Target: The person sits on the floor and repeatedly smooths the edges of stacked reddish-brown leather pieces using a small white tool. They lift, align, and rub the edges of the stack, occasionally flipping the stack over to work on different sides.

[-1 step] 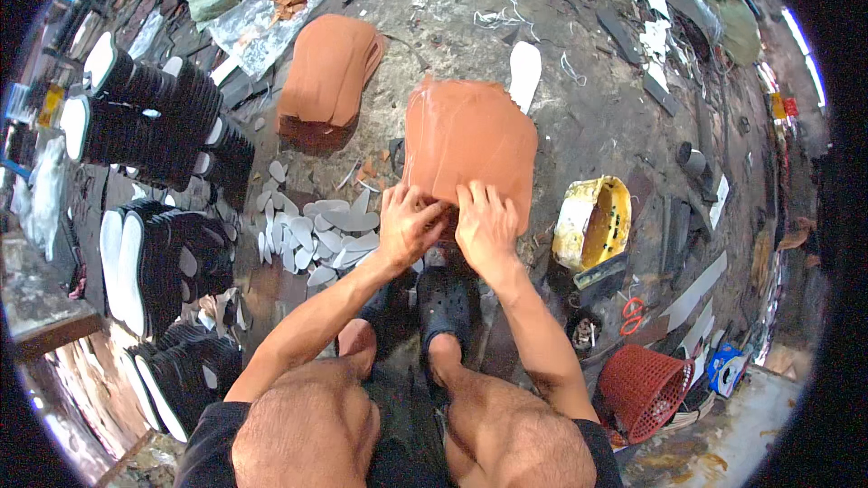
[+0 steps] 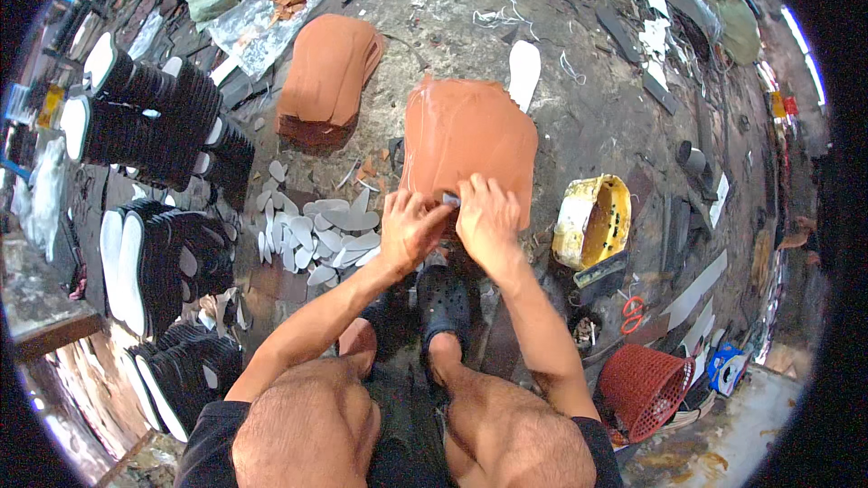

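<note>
A stack of reddish-brown, sole-shaped sheets (image 2: pixel 470 131) lies on the floor in front of my feet. Both my hands meet at its near edge with fingers bent. A small pale grey piece (image 2: pixel 450 200) shows at the fingertips of my left hand (image 2: pixel 411 228), which is closed in a pinch. Close beside it, my right hand (image 2: pixel 490 224) is curled over the sheets' edge; what its fingers hold is hidden. Past the stack's far right corner lies a white insole (image 2: pixel 524 75). Left of my hands is a heap of pale grey oval pieces (image 2: pixel 330 233).
Another brown stack (image 2: pixel 327 77) lies farther left. Piles of black insoles with white tops (image 2: pixel 131 267) line the left side. To the right are a yellowed tub (image 2: pixel 579 221), red-handled scissors (image 2: pixel 633 314) and a red basket (image 2: pixel 637 389). Scraps litter the floor.
The small pale piece between my hands now shows. My left fingers have dropped slightly, and my right hand has shifted a little at the stack's near edge.
</note>
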The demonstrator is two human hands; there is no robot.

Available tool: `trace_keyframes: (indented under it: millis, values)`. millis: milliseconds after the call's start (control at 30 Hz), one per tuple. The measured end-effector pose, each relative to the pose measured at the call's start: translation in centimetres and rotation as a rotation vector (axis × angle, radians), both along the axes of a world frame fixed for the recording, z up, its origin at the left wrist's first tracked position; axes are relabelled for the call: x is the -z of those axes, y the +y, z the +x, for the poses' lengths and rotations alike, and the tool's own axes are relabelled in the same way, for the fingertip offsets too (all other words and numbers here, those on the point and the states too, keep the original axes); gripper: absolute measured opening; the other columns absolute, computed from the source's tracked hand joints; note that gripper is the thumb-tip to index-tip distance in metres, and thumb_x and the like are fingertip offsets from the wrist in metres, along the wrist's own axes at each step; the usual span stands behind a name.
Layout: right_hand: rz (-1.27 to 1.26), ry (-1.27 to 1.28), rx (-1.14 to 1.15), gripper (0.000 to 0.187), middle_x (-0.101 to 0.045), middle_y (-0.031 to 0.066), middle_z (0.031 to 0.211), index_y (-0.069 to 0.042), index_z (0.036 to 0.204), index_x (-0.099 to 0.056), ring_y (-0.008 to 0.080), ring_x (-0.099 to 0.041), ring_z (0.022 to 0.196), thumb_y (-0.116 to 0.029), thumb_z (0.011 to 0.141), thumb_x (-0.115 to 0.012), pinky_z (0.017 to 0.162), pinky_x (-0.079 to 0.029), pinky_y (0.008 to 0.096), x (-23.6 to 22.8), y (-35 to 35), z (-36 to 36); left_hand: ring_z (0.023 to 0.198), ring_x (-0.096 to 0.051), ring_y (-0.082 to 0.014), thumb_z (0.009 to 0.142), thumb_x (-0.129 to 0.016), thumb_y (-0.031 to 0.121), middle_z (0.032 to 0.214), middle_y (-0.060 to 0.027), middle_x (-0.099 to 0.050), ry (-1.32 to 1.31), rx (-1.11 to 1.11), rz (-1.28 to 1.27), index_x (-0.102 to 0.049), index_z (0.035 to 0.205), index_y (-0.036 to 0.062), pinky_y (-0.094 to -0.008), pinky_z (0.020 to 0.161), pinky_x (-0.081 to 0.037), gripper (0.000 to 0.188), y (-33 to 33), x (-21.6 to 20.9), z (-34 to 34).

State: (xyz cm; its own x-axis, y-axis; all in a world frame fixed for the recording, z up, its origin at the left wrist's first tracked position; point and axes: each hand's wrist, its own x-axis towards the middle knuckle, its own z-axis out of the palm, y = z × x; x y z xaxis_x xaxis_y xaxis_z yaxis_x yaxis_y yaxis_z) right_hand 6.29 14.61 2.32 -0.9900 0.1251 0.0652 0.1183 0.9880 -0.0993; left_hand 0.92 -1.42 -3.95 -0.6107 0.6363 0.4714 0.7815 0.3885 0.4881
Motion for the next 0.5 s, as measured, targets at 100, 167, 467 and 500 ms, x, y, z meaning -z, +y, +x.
trace_keyframes:
  millis: [100,167,467,500]
  values:
    - [-0.225,-0.111,0.026,0.017,-0.068,0.0121,0.092,-0.005,0.092,-0.07,0.0336,-0.069,0.091,-0.016,0.082,-0.061,0.076,-0.057,0.0477,-1.8,3.1,-2.4,0.092,-0.053,-0.028,0.085,-0.073,0.03,0.095,-0.0077,-0.055,-0.071,-0.087,-0.085,-0.072,0.116,0.0191,-0.0447,0.084,-0.04,0.033,0.8,-2.1,2.5]
    - [-0.259,-0.182,-0.003,0.017,-0.069,0.011,0.092,-0.007,0.093,-0.071,0.0328,-0.069,0.09,-0.017,0.082,-0.063,0.074,-0.057,0.0481,-2.4,3.4,-2.1,0.095,-0.053,-0.0291,0.084,-0.074,0.032,0.098,-0.0078,-0.057,-0.067,-0.073,-0.145,-0.073,0.116,0.0197,-0.0448,0.085,-0.041,0.035,0.4,-2.5,2.1]
    - [-0.115,-0.133,-0.091,0.029,-0.068,0.0096,0.105,-0.006,0.105,-0.071,0.0267,-0.064,0.105,-0.028,0.086,-0.067,0.094,-0.042,0.0442,-0.9,2.6,-0.1,0.118,-0.05,-0.0344,0.085,-0.074,0.036,0.124,-0.012,-0.057,-0.164,-0.02,-0.005,-0.068,0.126,0.0183,-0.0512,0.103,-0.038,0.045,0.4,-3.8,0.0]
    - [-0.28,-0.143,-0.173,0.036,-0.069,0.0118,0.109,-0.005,0.11,-0.071,0.0287,-0.064,0.108,-0.031,0.085,-0.071,0.097,-0.043,0.0445,-1.7,3.5,-0.4,0.126,-0.046,-0.0359,0.085,-0.072,0.043,0.131,-0.0123,-0.054,-0.148,0.029,-0.128,-0.065,0.131,0.0196,-0.0544,0.109,-0.034,0.052,0.0,-3.1,-0.9]
